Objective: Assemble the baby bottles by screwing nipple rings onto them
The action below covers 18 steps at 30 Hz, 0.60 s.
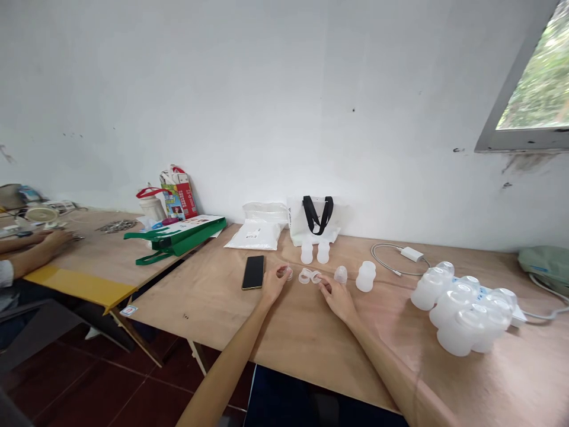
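Note:
My left hand [275,280] rests on the wooden table [284,332] with its fingers pinched on a small clear plastic piece [289,273]. My right hand [335,295] lies beside it, fingers curled, its fingertips touching a clear ring-shaped part [315,276]. Another clear ring [304,276] lies between the hands. Just past my right hand sit a small clear cap [341,274] and a white plastic bottle [365,276]. Two more small bottles [315,251] stand upright behind the rings.
A black phone [253,272] lies left of my left hand. Several white bottles [462,308] are heaped at the right. A white bag with black handles [316,219], plastic packets [258,232] and a charger cable [402,256] line the wall. Another person's arm [33,249] rests on the left table.

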Each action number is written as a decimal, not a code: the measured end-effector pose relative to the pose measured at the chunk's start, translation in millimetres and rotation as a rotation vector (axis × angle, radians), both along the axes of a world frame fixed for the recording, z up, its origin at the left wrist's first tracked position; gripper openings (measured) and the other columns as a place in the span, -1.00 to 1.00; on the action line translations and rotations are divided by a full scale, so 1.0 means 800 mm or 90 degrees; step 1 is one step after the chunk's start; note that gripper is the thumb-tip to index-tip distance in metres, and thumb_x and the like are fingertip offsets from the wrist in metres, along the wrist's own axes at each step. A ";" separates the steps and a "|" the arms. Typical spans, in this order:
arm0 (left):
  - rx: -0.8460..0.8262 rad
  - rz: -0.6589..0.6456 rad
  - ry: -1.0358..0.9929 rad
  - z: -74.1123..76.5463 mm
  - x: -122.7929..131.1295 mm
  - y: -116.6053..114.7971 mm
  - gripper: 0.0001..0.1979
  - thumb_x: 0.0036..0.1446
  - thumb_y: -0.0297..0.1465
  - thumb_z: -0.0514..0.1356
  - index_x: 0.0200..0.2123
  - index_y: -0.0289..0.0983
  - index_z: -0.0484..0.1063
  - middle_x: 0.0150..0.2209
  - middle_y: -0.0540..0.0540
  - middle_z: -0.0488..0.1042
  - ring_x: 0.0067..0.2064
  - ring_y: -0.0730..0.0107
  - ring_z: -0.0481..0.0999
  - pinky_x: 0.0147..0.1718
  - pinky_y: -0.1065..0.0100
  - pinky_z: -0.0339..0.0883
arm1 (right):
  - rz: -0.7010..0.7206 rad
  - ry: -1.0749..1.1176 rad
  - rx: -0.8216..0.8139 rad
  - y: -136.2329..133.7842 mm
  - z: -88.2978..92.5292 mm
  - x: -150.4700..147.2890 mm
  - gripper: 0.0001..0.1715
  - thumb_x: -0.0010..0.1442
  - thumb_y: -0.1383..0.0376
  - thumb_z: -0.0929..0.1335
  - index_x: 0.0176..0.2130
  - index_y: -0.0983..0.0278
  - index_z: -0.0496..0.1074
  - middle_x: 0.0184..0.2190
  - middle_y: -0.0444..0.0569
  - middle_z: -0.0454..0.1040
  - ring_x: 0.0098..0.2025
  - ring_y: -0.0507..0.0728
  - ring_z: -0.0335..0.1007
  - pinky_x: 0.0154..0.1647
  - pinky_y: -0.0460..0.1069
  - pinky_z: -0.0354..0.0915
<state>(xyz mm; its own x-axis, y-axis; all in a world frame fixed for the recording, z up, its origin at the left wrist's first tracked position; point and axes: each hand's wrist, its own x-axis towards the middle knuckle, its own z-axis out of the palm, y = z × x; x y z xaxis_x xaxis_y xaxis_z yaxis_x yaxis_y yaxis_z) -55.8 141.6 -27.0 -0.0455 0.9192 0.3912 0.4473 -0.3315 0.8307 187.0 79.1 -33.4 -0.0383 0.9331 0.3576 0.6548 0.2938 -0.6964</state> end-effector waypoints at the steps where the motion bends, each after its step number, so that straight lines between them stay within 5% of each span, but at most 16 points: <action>1: -0.001 0.003 0.001 -0.001 0.000 0.000 -0.77 0.10 -0.23 0.36 -0.18 -0.18 0.61 -0.17 -0.17 0.67 -0.15 0.07 0.64 -0.04 0.04 0.50 | 0.002 -0.008 0.005 -0.003 0.001 0.000 -0.60 0.35 0.19 0.26 0.09 0.10 0.52 -0.20 -0.03 0.65 -0.14 0.29 0.58 -0.19 0.10 0.39; 7: -0.006 0.019 0.030 -0.001 -0.002 -0.003 -0.75 0.02 -0.28 0.41 -0.18 -0.14 0.62 -0.23 -0.14 0.68 -0.22 0.09 0.64 -0.10 0.07 0.50 | 0.029 -0.050 0.045 -0.018 0.007 0.001 -0.58 0.37 0.24 0.21 0.09 0.09 0.51 -0.27 -0.06 0.63 -0.20 0.23 0.58 -0.20 0.06 0.37; 18: 0.003 -0.017 0.055 0.000 -0.004 -0.001 -0.67 -0.05 -0.36 0.41 -0.14 -0.15 0.59 -0.23 -0.12 0.67 -0.19 0.00 0.65 -0.09 0.04 0.51 | 0.062 -0.089 0.110 -0.034 0.016 0.007 -0.53 0.35 0.31 0.18 0.10 0.09 0.51 0.03 -0.05 0.61 -0.16 0.19 0.58 -0.10 0.08 0.42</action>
<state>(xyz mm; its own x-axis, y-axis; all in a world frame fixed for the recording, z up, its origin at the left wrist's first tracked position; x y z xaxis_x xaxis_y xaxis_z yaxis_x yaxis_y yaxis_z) -59.1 140.9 -27.2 0.0130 0.9178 0.3967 0.5079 -0.3478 0.7880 192.2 52.0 -20.3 -0.1856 0.8478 0.4967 0.7042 0.4673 -0.5345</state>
